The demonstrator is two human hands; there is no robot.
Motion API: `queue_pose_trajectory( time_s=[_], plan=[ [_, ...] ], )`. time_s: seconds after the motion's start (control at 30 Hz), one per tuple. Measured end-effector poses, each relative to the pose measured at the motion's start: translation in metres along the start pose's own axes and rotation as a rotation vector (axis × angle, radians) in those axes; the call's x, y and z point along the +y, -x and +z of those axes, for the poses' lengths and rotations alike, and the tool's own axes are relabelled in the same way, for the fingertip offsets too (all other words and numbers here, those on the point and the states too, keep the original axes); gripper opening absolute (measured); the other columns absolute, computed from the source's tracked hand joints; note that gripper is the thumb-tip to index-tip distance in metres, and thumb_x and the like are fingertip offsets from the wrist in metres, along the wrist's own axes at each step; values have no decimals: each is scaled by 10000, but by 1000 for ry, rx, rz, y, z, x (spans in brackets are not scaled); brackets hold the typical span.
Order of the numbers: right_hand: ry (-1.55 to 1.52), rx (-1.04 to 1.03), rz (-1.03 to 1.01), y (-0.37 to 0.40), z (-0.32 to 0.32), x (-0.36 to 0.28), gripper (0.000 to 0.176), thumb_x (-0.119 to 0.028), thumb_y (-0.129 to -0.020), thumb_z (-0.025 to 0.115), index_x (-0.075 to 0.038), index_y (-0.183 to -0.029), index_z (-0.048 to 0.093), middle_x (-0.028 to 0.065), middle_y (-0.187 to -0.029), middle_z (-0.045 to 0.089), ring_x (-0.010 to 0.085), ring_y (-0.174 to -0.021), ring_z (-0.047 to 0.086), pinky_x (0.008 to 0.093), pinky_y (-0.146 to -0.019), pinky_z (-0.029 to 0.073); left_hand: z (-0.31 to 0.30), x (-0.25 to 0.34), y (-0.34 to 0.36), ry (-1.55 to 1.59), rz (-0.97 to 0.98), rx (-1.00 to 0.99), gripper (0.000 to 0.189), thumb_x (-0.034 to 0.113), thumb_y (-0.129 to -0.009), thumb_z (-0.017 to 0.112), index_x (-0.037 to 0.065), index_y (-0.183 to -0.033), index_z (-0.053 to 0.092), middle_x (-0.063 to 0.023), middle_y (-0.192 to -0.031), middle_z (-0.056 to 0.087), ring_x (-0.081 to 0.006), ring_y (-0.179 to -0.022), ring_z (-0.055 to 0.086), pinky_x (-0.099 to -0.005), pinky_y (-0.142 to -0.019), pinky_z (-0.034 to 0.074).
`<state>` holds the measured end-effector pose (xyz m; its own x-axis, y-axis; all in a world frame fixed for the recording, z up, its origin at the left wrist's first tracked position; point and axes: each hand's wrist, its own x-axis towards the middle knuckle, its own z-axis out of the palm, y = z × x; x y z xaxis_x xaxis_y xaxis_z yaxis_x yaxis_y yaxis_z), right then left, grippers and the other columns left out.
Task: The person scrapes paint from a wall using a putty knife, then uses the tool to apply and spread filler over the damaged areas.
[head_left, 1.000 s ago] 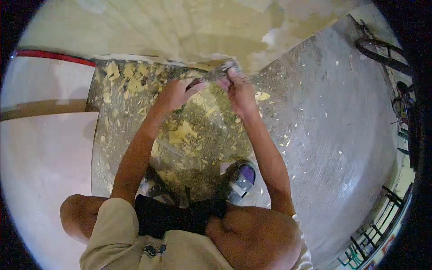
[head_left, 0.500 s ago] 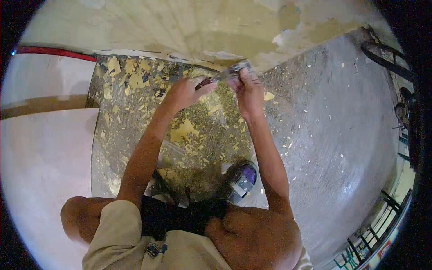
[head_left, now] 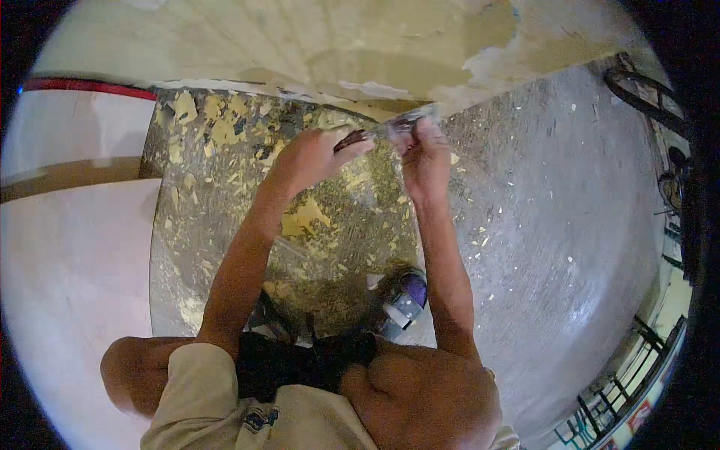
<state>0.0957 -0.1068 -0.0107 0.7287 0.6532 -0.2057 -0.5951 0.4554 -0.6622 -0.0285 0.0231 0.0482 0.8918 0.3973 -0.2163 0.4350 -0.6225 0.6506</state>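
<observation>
My left hand [head_left: 307,159] is closed around the dark handle of a scraper [head_left: 351,140], near the foot of the peeling yellowish wall [head_left: 300,41]. Its flat blade end points right, toward the other hand. My right hand [head_left: 425,161] pinches the blade end, thumb on top. The blade is smeared by motion, so its edge cannot be made out. Beneath both hands, yellow paint flakes [head_left: 306,217] lie scattered over the floor.
A pale panel [head_left: 75,255] and a red strip [head_left: 90,87] are at the left. Grey floor [head_left: 547,225] stretches to the right, with dark metal frames [head_left: 649,97] along its edge. A sandalled foot [head_left: 407,300] is below my hands.
Both hands and the scraper have shifted slightly right. The view of the wall and floor has moved a little too. The grip on the scraper looks the same.
</observation>
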Motion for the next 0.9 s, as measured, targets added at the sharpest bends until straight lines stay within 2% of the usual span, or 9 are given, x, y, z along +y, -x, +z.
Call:
queue_pose_trajectory(
  time_s=[0.27,0.33,0.4,0.53,0.6,0.73,0.77,0.87,0.9],
  plan=[
    [257,106,128,-9,-10,12,122,-149,-842,587,-28,-854,596,53,-772,605,129,-633,565,293,-635,506,55,-49,3,206,-67,104,465,475,-847,502,35,-951,612,-197,-777,617,-354,-732,605,-402,-665,462],
    [260,69,103,-7,-14,8,178,-182,-876,551,-44,-981,588,26,-870,623,124,-756,596,283,-676,502,36,-27,0,132,-191,-9,466,472,-847,503,33,-955,613,-203,-782,618,-357,-736,606,-406,-667,463],
    [287,59,73,-3,-17,-1,166,-180,-876,552,-57,-982,585,18,-840,620,113,-731,589,286,-666,504,31,-19,-6,56,-79,-42,473,472,-848,500,29,-970,611,-202,-774,619,-362,-733,605,-402,-668,465],
    [230,145,24,3,-3,-8,159,-174,-866,563,-47,-960,586,22,-845,620,107,-711,579,283,-659,507,32,-6,-1,25,-98,-40,471,468,-853,494,29,-977,611,-203,-773,619,-354,-727,608,-394,-670,469],
    [352,109,128,-3,-9,-2,193,-195,-805,644,-21,-881,607,48,-776,612,131,-702,581,280,-637,507,42,-11,4,206,-69,98,465,467,-854,493,33,-969,613,-204,-774,620,-337,-717,614,-393,-669,469],
    [255,145,35,5,-2,-18,218,-176,-820,619,-17,-967,603,66,-915,626,156,-789,599,296,-684,501,34,-1,-1,178,-160,-48,505,496,-843,487,28,-998,598,-210,-789,619,-345,-731,614,-396,-685,476],
    [244,163,-32,8,1,-26,265,-216,-862,570,-25,-1047,570,44,-937,627,143,-816,598,297,-701,496,37,-1,-8,75,-38,-2,528,518,-837,480,27,-989,598,-217,-796,616,-366,-743,606,-411,-680,475],
    [276,117,-37,8,-11,-47,297,-223,-870,558,-30,-1096,548,49,-941,627,154,-832,602,302,-708,495,31,29,-14,56,-25,-26,481,487,-845,499,39,-985,608,-207,-813,623,-348,-762,615,-387,-689,471],
    [251,87,-46,8,-10,-49,297,-225,-870,558,-31,-1095,553,56,-952,628,167,-830,610,317,-714,499,48,15,-17,150,119,75,478,474,-851,498,23,-968,605,-195,-787,620,-318,-723,611,-380,-685,465]
  ],
)
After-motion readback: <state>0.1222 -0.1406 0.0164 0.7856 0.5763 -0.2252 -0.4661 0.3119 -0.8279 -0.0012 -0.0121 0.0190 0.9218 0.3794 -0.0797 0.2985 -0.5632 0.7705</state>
